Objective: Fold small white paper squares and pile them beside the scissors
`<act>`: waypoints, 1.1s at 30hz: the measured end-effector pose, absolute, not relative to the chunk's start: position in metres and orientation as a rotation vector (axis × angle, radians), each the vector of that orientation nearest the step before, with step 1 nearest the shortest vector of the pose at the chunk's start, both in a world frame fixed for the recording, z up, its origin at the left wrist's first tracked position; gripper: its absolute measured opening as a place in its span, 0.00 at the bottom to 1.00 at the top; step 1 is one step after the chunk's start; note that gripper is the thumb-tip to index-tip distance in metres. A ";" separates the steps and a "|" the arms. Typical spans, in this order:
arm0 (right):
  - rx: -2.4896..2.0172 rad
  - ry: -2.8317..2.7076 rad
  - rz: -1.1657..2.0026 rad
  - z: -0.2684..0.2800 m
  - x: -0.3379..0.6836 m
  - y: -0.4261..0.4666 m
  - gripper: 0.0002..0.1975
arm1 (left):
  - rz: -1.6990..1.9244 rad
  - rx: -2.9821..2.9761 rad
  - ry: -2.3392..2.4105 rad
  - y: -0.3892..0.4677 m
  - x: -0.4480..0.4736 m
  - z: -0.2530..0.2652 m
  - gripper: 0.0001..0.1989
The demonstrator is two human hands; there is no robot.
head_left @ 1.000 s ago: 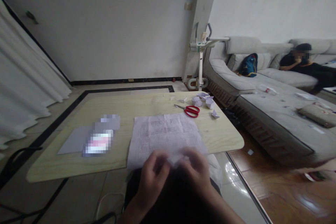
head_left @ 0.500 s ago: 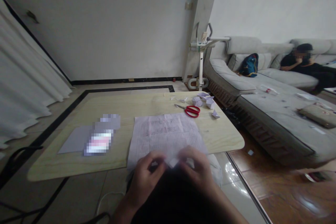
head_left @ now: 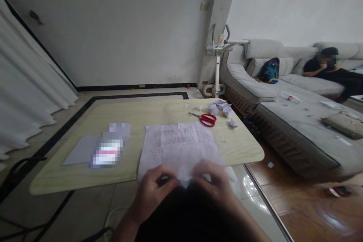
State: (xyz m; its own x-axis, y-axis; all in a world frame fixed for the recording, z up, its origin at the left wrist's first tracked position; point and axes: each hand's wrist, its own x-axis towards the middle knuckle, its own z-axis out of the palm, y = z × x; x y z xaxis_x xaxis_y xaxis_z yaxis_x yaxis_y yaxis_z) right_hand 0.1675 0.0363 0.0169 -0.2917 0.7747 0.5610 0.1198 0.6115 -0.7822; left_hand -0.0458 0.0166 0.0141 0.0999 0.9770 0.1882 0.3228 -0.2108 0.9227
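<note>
Now, at the frame's lower centre, my left hand (head_left: pixel 159 186) and right hand (head_left: pixel 211 180) pinch a small paper (head_left: pixel 185 180) from both sides; matched, light pressure should keep any creases straight.

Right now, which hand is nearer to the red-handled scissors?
Right. The right hand is on the near side of the red-handled scissors, almost straight below them in view; the left hand is lower and farther left.
</note>
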 end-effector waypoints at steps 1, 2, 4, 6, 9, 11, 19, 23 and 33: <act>-0.728 -1.782 0.783 0.018 0.168 0.036 0.04 | 1.115 1.649 1.291 0.017 -0.047 0.015 0.03; -0.730 -1.792 0.795 0.019 0.169 0.037 0.04 | 1.102 1.659 1.279 0.017 -0.048 0.015 0.03; -0.746 -1.816 0.802 0.021 0.170 0.037 0.06 | 1.086 1.698 1.261 0.016 -0.047 0.017 0.04; -0.763 -1.839 0.790 0.023 0.172 0.037 0.06 | 1.092 1.746 1.248 0.015 -0.045 0.020 0.02; -0.778 -1.870 0.762 0.023 0.173 0.035 0.05 | 1.107 1.821 1.215 0.012 -0.039 0.024 0.03; -0.800 -1.858 0.757 0.023 0.173 0.034 0.03 | 1.150 1.855 1.215 0.010 -0.035 0.025 0.04; -0.764 -1.759 0.769 0.022 0.168 0.032 0.04 | 1.286 1.851 1.304 0.007 -0.033 0.021 0.04; -0.713 -1.803 0.751 0.026 0.169 0.032 0.06 | 1.286 1.866 1.288 0.009 -0.033 0.021 0.05; -0.787 -1.998 0.804 0.030 0.174 0.029 0.07 | 1.286 1.910 1.297 0.009 -0.033 0.017 0.04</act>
State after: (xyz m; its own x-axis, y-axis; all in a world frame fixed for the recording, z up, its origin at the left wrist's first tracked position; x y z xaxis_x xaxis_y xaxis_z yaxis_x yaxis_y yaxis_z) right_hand 0.1739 0.0295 0.0297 -0.4656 0.7600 0.4535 0.2340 0.5999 -0.7651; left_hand -0.0334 0.0090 0.0174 0.1031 0.8989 0.4258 0.4335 -0.4259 0.7942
